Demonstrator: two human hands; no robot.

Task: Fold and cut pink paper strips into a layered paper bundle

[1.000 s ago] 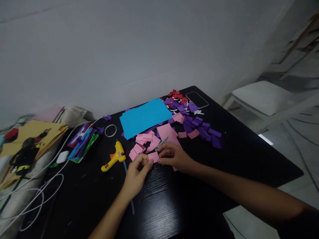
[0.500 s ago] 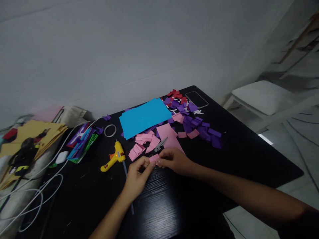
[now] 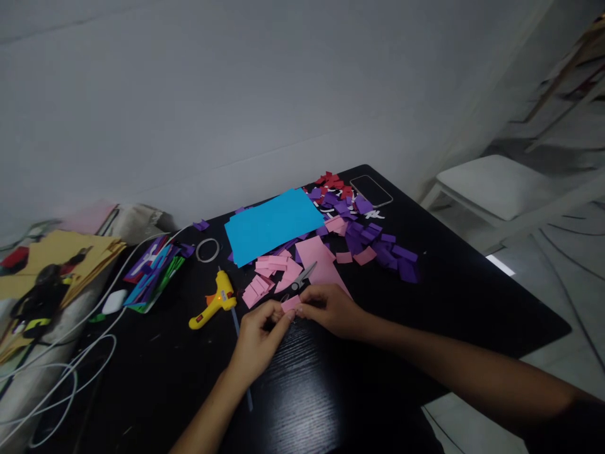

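Presently, left hand (image 3: 261,333) and right hand (image 3: 334,310) pinch one pink slip (image 3: 291,303); loose slips (image 3: 256,291) farther left appear cut, a larger sheet (image 3: 322,260) remaining.

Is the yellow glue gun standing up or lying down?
Lying down. The glue gun is on its side, with its body and handle both flat along the table.

The blue sheets (image 3: 276,224) are plain and bright on a black desk (image 3: 302,391) with a fine wood-like grain. In front of those sheets, the held slip (image 3: 290,304), the heaped slips (image 3: 256,290) and a larger sheet (image 3: 317,255) are all pink, and the glue gun (image 3: 218,299) is yellow with an orange trigger (image 3: 209,299). Right of the blue sheets lie purple bits (image 3: 405,254), red bits (image 3: 331,181) and white scraps (image 3: 374,214).
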